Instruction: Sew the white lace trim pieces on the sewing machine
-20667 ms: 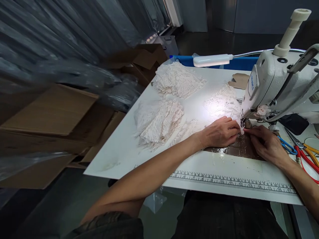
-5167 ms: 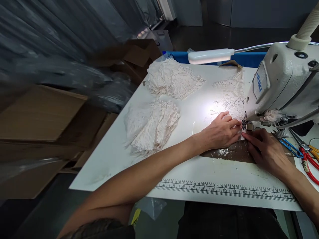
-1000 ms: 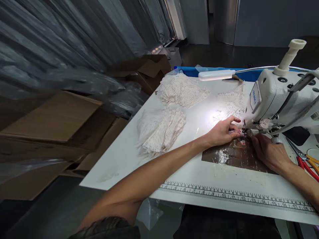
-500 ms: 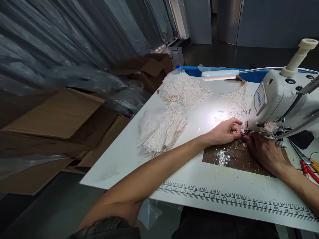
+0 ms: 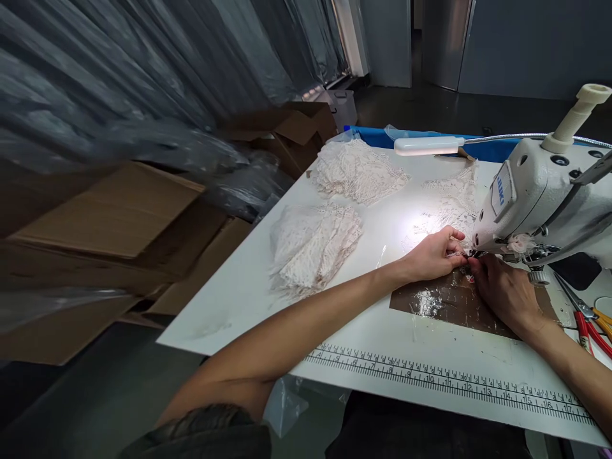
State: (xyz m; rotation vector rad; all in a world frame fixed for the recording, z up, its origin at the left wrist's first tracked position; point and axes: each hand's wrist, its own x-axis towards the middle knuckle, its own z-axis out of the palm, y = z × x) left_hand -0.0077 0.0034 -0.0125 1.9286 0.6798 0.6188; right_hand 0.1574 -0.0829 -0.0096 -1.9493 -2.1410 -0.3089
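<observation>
Under sewing machine (image 5: pixel 535 197) on desk (image 5: pixel 239 299): left hand (image 5: pixel 433 255), right hand (image 5: pixel 502 290) fingertips meet; grip unclear, machine blocks view. Lace pile (image 5: pixel 313 245) left, scissors (image 5: pixel 589 324) right.

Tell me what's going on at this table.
A person is at work at a sewing machine. The left hand and right hand meet fingertip to fingertip right under its needle, on something too small to make out. A lace strip lies behind the needle in the glare of the lamp. A lace pile and a second pile sit further left on the table. Scissors lie at the right edge.
</observation>
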